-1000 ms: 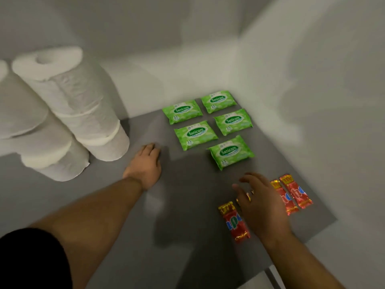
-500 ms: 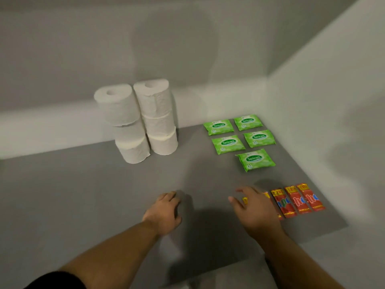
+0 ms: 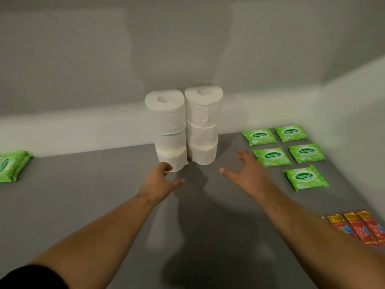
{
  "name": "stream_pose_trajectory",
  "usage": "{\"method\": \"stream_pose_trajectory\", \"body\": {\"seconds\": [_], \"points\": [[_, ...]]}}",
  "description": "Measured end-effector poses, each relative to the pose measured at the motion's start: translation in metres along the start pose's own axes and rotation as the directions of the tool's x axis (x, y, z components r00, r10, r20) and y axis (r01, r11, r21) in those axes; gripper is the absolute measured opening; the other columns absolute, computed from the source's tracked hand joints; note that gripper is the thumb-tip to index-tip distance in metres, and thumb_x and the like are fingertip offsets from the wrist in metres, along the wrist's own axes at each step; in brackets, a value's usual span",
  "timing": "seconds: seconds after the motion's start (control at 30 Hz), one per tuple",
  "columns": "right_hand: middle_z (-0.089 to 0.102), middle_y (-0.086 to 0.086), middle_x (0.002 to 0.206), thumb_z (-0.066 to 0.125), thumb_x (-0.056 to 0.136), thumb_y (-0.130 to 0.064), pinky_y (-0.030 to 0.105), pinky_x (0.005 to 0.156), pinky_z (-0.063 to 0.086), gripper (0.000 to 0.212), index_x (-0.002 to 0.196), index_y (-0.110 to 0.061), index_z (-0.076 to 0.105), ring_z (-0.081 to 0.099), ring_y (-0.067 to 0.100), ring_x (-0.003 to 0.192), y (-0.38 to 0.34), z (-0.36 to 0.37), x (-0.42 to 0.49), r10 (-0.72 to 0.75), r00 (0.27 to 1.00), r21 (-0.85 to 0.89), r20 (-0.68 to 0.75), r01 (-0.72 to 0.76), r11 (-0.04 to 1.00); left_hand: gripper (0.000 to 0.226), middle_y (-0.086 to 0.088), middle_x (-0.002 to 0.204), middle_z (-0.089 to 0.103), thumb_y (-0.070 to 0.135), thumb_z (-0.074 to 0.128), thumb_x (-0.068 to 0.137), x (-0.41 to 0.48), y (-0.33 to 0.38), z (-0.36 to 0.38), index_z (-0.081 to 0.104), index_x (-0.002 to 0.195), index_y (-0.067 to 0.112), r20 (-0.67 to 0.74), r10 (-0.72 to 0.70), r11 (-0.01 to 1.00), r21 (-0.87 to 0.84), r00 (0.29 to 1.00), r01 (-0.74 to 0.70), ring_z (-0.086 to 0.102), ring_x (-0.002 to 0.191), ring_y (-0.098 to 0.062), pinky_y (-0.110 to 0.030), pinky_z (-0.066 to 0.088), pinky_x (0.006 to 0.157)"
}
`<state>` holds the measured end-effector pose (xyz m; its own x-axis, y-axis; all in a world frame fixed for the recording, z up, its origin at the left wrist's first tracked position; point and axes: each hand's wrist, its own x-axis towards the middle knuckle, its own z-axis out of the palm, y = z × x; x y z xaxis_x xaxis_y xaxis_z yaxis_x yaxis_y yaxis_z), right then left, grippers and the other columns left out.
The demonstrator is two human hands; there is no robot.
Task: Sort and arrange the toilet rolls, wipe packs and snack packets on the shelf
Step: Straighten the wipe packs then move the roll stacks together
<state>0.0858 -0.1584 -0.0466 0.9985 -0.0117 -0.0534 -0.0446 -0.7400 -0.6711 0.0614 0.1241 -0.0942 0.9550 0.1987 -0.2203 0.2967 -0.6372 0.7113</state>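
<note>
Two stacks of white toilet rolls (image 3: 183, 130), three rolls each, stand side by side at the back of the grey shelf (image 3: 83, 205). My left hand (image 3: 159, 181) is open, its fingers just at the base of the left stack. My right hand (image 3: 244, 174) is open, held in front and to the right of the right stack, not touching it. Several green wipe packs (image 3: 289, 155) lie flat in rows at the right. Red snack packets (image 3: 358, 228) lie side by side at the front right, partly behind my right forearm.
A larger green wipe pack (image 3: 11, 165) lies at the far left edge of the shelf. White walls close the shelf at the back and on the right. Bare grey shelf lies between the rolls and the left pack.
My right hand has left the snack packets and both hands have moved forward to the toilet roll stacks. The view has pulled back and swung left, bringing the left wipe pack in.
</note>
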Motion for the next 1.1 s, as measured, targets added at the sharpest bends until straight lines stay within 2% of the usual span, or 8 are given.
{"method": "stream_pose_trajectory", "body": {"seconds": [0.1, 0.17, 0.27, 0.33, 0.47, 0.9, 1.0, 1.1], "points": [[0.055, 0.002, 0.141, 0.086, 0.066, -0.057, 0.033, 0.104, 0.043, 0.1, 0.147, -0.024, 0.038, 0.054, 0.021, 0.129, -0.022, 0.022, 0.038, 0.024, 1.0, 0.079, 0.02, -0.026, 0.997, 0.07, 0.003, 0.121, 0.06, 0.046, 0.092, 0.069, 0.034, 0.002, -0.022, 0.051, 0.12, 0.023, -0.135, -0.029, 0.992, -0.124, 0.99, 0.013, 0.06, 0.113, -0.019, -0.036, 0.053, 0.09], [0.048, 0.002, 0.15, 0.087, 0.068, -0.052, 0.025, 0.097, 0.037, 0.105, 0.152, -0.023, 0.031, 0.049, 0.02, 0.135, -0.033, 0.031, 0.063, 0.051, 0.997, 0.136, 0.051, -0.058, 0.989, 0.086, 0.002, 0.125, 0.056, 0.046, 0.096, 0.063, 0.056, 0.005, -0.033, 0.045, 0.129, 0.022, -0.185, -0.052, 0.978, -0.21, 0.981, 0.013, 0.058, 0.115, -0.021, -0.04, 0.053, 0.096], [0.039, 0.003, 0.157, 0.091, 0.065, -0.049, 0.026, 0.096, 0.035, 0.12, 0.157, -0.025, 0.019, 0.043, 0.021, 0.14, -0.043, 0.042, 0.101, 0.082, 0.994, 0.257, 0.072, -0.098, 0.961, 0.119, 0.0, 0.141, 0.047, 0.048, 0.099, 0.056, 0.084, 0.009, -0.043, 0.028, 0.149, 0.027, -0.153, -0.055, 0.954, -0.3, 0.987, 0.007, 0.052, 0.125, -0.023, -0.045, 0.051, 0.106], [0.04, 0.004, 0.156, 0.094, 0.063, -0.043, 0.03, 0.098, 0.038, 0.125, 0.158, -0.026, 0.013, 0.044, 0.023, 0.139, -0.049, 0.046, 0.121, 0.112, 0.989, 0.357, 0.095, -0.139, 0.924, 0.127, 0.002, 0.147, 0.044, 0.046, 0.1, 0.054, 0.1, 0.011, -0.046, 0.021, 0.153, 0.033, -0.103, -0.021, 0.945, -0.328, 0.994, -0.014, 0.049, 0.131, -0.024, -0.048, 0.049, 0.11], [0.05, -0.007, 0.146, 0.1, 0.051, -0.038, 0.041, 0.109, 0.045, 0.13, 0.153, -0.024, 0.022, 0.051, 0.015, 0.13, -0.056, 0.05, 0.152, 0.05, 0.991, 0.42, 0.121, -0.097, 0.902, 0.118, 0.013, 0.141, 0.051, 0.034, 0.103, 0.051, 0.126, 0.017, -0.047, 0.031, 0.145, 0.033, -0.067, 0.091, 0.893, -0.436, 0.994, -0.111, 0.054, 0.129, -0.017, -0.044, 0.051, 0.106], [0.058, -0.007, 0.132, 0.1, 0.04, -0.041, 0.045, 0.102, 0.052, 0.116, 0.137, -0.021, 0.039, 0.058, 0.014, 0.122, -0.034, 0.056, 0.11, 0.034, 0.999, 0.434, 0.011, -0.035, 0.9, 0.119, 0.016, 0.136, 0.061, 0.038, 0.106, 0.048, 0.106, 0.017, -0.042, 0.038, 0.145, 0.035, 0.049, 0.2, 0.882, -0.443, 0.979, -0.158, 0.061, 0.125, -0.012, -0.046, 0.056, 0.103], [0.06, -0.014, 0.124, 0.099, 0.046, -0.034, 0.043, 0.102, 0.051, 0.101, 0.129, -0.026, 0.042, 0.06, 0.01, 0.117, -0.025, 0.05, 0.073, 0.037, 0.999, 0.443, -0.027, -0.022, 0.896, 0.103, 0.016, 0.13, 0.066, 0.026, 0.105, 0.055, 0.079, 0.017, -0.036, 0.047, 0.139, 0.037, 0.079, 0.27, 0.877, -0.432, 0.96, -0.211, 0.064, 0.12, -0.007, -0.039, 0.057, 0.1], [0.06, -0.017, 0.128, 0.098, 0.049, -0.038, 0.043, 0.102, 0.051, 0.108, 0.137, -0.03, 0.037, 0.059, 0.01, 0.118, -0.009, 0.046, 0.038, 0.071, 0.997, 0.44, -0.038, -0.047, 0.897, 0.09, 0.017, 0.126, 0.069, 0.015, 0.101, 0.061, 0.052, 0.019, -0.028, 0.053, 0.132, 0.04, 0.116, 0.333, 0.862, -0.439, 0.936, -0.252, 0.066, 0.116, -0.002, -0.033, 0.057, 0.096]]}}
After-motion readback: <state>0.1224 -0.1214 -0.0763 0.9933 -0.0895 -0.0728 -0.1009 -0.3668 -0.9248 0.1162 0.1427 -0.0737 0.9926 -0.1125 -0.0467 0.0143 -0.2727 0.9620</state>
